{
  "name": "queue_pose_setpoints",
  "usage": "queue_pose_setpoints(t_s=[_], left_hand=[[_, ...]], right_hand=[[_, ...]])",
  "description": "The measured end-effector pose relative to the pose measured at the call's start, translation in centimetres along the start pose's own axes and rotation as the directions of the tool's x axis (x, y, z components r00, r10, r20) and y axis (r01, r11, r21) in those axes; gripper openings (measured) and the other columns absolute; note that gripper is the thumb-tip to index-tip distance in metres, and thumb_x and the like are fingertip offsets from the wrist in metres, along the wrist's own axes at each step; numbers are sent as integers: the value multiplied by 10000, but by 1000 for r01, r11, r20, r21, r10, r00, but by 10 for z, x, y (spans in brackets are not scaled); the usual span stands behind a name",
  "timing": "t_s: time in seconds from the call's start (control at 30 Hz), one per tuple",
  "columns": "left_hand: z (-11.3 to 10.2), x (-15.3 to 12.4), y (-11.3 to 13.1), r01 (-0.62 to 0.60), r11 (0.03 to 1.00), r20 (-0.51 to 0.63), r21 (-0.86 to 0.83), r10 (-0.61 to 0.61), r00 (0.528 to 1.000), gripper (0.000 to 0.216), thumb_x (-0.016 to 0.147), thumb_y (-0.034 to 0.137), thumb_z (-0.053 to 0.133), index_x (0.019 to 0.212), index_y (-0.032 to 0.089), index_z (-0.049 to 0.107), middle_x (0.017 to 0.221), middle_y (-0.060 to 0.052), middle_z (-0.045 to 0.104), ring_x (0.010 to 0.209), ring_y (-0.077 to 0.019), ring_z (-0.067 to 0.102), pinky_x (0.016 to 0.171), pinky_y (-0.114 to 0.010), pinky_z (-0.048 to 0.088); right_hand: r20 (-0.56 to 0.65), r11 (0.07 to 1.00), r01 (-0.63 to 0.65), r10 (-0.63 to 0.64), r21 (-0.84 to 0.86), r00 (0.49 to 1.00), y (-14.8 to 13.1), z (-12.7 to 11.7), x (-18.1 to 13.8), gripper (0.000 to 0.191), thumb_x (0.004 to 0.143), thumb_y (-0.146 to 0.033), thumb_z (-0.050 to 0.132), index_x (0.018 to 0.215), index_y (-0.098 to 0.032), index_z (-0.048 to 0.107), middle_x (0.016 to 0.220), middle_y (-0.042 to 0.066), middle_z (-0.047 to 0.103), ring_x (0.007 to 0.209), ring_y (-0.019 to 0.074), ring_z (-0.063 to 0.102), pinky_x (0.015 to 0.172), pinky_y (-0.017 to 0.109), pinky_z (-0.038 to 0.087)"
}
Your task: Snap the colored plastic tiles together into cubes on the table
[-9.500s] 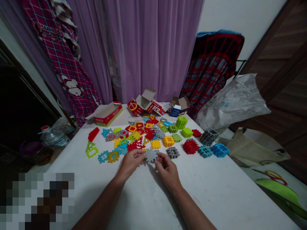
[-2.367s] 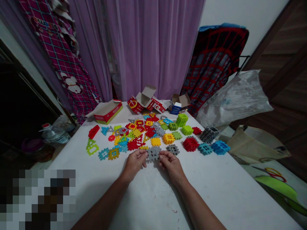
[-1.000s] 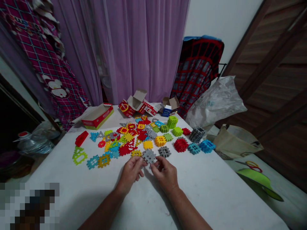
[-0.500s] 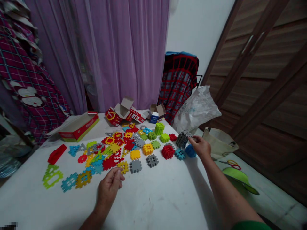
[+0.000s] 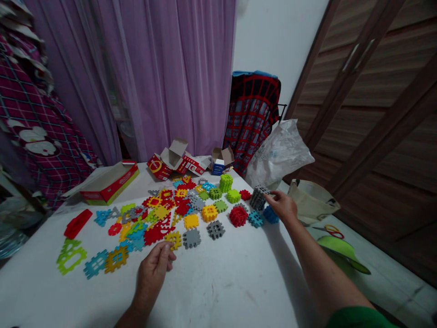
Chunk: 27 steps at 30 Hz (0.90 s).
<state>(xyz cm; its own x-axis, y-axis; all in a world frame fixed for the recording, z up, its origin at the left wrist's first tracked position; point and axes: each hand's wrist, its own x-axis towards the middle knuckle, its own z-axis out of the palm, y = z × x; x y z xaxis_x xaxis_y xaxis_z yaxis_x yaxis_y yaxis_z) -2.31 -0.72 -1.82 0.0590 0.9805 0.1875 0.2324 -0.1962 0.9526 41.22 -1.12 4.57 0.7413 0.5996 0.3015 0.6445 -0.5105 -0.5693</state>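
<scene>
Many flat, colourful interlocking plastic pieces (image 5: pixel 160 214) lie spread over a white table (image 5: pixel 221 291). My right hand (image 5: pixel 284 207) reaches to the far right, and its fingertips close on the side of a grey cube of joined pieces (image 5: pixel 257 197). A blue cube (image 5: pixel 269 215) sits just below that hand. My left hand (image 5: pixel 154 269) rests on the table with curled fingers and nothing visible in them. It lies just short of a yellow piece (image 5: pixel 174 238) and a joined grey flat piece (image 5: pixel 191 238).
Red (image 5: pixel 238 216), teal (image 5: pixel 255 219) and green (image 5: pixel 226 182) cubes stand near the grey one. Open cardboard boxes (image 5: pixel 172 159) and a red-edged tray box (image 5: pixel 109 184) sit at the back. A plastic bag (image 5: pixel 280 155) hangs at the table's right edge.
Both hands let go of the grey flat piece, which now lies on the table. My right hand went out right to the grey cube. The view swung right.
</scene>
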Motion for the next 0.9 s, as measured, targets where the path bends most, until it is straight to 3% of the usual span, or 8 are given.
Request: queue_pose_setpoints(t_s=[0.43,0.53,0.73,0.9], left_hand=[[0,1,-8,-8,1000,18,25,8,1000,458,858,616,482,875,189,648,624,5,630,501,-133,568,526,-258,491],[0,1,-6,-5,1000,24,23,4,1000,465,850,626,488,861,189,650,620,6,627,498,-133,565,529,-259,487],[2,2,-3,43,997,-13,-57,-44,999,518,814,677,497,840,180,643,600,6,618,471,-124,543,496,-253,463],[6,3,5,97,987,-44,-128,-103,994,559,781,716,495,793,173,628,580,3,609,436,-104,515,451,-229,416]], right_hand=[[4,998,1,-1,-62,1000,-3,-2,-5,459,728,-555,615,1013,-218,740,774,41,712,718,221,629,564,288,340],[-55,1000,6,-7,-27,998,-2,-6,-7,481,718,-571,601,993,-202,740,735,45,700,668,208,607,557,285,327],[-290,976,83,-22,200,957,-5,-4,-36,524,755,-594,468,849,-158,742,633,70,662,600,207,589,558,293,369],[-241,867,208,-105,454,965,-38,29,-85,462,744,-574,545,810,-152,721,653,71,682,565,180,586,548,274,432]])
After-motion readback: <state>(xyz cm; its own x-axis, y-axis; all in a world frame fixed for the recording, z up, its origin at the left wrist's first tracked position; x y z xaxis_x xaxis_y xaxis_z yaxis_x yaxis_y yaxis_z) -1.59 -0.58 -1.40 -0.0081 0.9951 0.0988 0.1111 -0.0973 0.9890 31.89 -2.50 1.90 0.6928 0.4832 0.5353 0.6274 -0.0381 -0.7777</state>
